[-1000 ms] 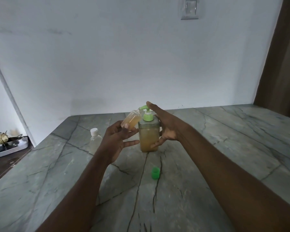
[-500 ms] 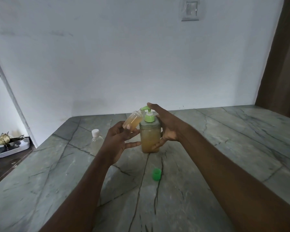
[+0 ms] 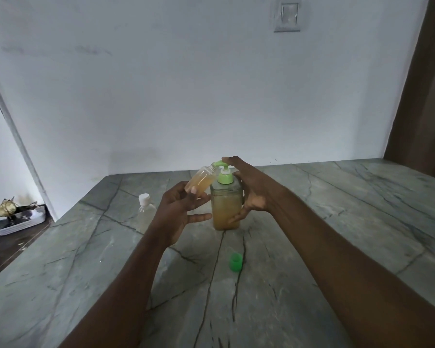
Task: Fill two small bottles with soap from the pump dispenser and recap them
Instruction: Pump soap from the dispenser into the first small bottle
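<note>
A square clear pump dispenser [image 3: 226, 209] of amber soap with a green pump head stands mid-table. My left hand [image 3: 180, 212] holds a small uncapped bottle [image 3: 202, 182], tilted, with its mouth at the green spout; it holds amber soap. My right hand [image 3: 253, 189] wraps the dispenser's right side, with the index finger on the pump top and the thumb low on the body. A second small clear bottle [image 3: 145, 213] with a white cap stands left, behind my left hand. A loose green cap [image 3: 235, 262] lies on the table in front of the dispenser.
The grey-green stone table [image 3: 337, 247] has dark cracks and runs to a white wall. Its left edge drops to a dark floor where a white tray [image 3: 13, 223] with clutter sits. A brown door or panel [image 3: 427, 96] stands at the right.
The pump head sits higher than one second ago, with my right index finger still on it. The small bottle stays at the spout.
</note>
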